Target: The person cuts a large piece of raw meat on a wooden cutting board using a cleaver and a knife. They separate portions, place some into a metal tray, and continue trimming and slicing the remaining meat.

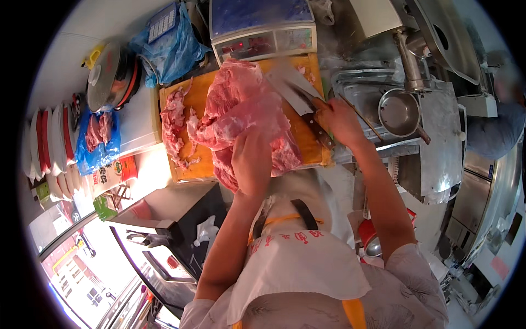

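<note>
A large slab of raw meat [230, 104], pink with pale fat, lies on the orange cutting board [203, 162] and overhangs its near edge. My left hand [253, 159] grips the slab near its middle, fingertips curled into the flesh and partly hidden. At the board's right side, my right hand [338, 122] is closed around the handle of a narrow knife [300, 92], its dark blade angled up toward the left. Below that knife rests a cleaver [316, 131] with a broad pale blade and a dark riveted handle. Ragged meat trimmings [174, 126] lie along the board's left side.
Behind the board stands a weighing scale [263, 41]. To the right are a metal tray [350, 82], a steel pot [399, 112] and a meat grinder [411, 60]. A blue bag [170, 44], a lidded pan [107, 77] and bagged meat [98, 131] are at the left.
</note>
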A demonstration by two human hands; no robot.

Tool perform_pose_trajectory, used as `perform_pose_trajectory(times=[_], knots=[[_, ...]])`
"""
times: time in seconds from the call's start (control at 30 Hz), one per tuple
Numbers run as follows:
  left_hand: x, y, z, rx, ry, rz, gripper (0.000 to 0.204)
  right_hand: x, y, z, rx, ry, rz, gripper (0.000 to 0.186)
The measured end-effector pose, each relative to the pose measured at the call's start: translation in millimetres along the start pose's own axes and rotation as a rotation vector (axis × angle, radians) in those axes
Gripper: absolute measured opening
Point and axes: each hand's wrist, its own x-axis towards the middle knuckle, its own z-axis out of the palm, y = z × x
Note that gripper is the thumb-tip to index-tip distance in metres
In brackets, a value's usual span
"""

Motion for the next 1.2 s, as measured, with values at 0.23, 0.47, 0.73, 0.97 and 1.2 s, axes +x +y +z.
perform_pose_trajectory(times=[0.23,0.47,0.73,0.97,1.2], knots=[[13.4,8.7,7.2,0.061,-0.044,0.064,0.019,-104.0,-4.4,-33.7,0.897,-0.176,0.334,0.044],[20.6,2.8,6.6,0.136,-0.116,0.066,0.015,-145.9,-30.5,-11.3,1.023,-0.301,0.262,0.036],[29.7,14.7,-13.0,0.089,-0.215,-0.152,0.015,-159.2,-29.4,-1.9,1.077,-0.410,0.254,0.033],[22.8,7.4,-11.4,0.045,-0.189,-0.130,0.013,-167.7,-31.6,3.5,1.056,-0.517,0.273,0.033],[20.7,2.5,-10.6,0.015,-0.174,-0.114,0.017,-172.3,-32.6,17.6,0.922,-0.516,0.277,0.033]])
